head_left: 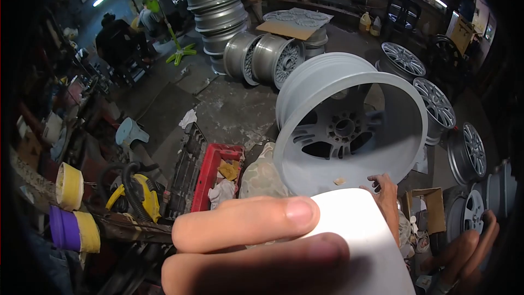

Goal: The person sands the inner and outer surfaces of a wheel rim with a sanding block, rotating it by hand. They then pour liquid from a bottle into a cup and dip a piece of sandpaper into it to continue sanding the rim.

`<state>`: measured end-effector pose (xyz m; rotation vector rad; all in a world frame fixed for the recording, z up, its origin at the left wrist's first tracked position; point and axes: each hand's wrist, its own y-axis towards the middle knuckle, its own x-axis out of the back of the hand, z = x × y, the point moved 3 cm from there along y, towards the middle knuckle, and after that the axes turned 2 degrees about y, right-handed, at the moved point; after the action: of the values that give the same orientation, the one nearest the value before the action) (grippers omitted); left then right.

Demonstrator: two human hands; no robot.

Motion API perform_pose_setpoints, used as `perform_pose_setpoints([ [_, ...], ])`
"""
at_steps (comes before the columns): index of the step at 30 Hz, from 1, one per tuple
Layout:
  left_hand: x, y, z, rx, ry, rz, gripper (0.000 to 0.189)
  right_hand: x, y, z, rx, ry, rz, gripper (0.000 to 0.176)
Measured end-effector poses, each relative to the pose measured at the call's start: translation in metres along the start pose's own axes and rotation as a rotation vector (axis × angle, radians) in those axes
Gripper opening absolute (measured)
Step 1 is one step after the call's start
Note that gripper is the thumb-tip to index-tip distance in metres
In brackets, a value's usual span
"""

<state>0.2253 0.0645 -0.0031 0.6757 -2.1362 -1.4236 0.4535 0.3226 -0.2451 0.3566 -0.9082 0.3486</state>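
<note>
Very close to the camera, two bent fingers of what appears to be my left hand press on a smooth white piece; I cannot tell what this piece is. Lower down, the rest of that hand is out of sight. Behind the white piece, my right hand has its fingers apart beside the lower rim of a large grey car wheel. The wheel leans with its hollow side towards me, next to a camouflage-clad knee. A small tan scrap lies inside its barrel.
More wheels stand along the right, with stacked rims behind. A red crate, a yellow-and-black machine and tape rolls are at left. Other fingers show lower right, near a cardboard box. A person sits far left.
</note>
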Motion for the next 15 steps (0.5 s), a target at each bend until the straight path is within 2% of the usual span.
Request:
perform_pose_setpoints([
  [5,0.018,0.003,0.004,-0.029,-0.050,0.136,0.032,-0.001,0.001,-0.005,-0.007,0.028,0.021,0.040],
  [9,0.005,-0.002,0.002,-0.037,-0.068,0.130,0.034,-0.006,0.003,-0.015,-0.037,0.054,0.036,0.039],
  [11,-0.011,-0.001,0.002,-0.039,-0.215,-0.096,0.027,-0.008,0.002,-0.016,-0.047,0.088,0.045,0.039],
  [15,-0.009,-0.003,0.000,-0.050,-0.163,-0.120,0.022,-0.004,-0.001,-0.010,-0.014,0.059,0.009,0.038],
])
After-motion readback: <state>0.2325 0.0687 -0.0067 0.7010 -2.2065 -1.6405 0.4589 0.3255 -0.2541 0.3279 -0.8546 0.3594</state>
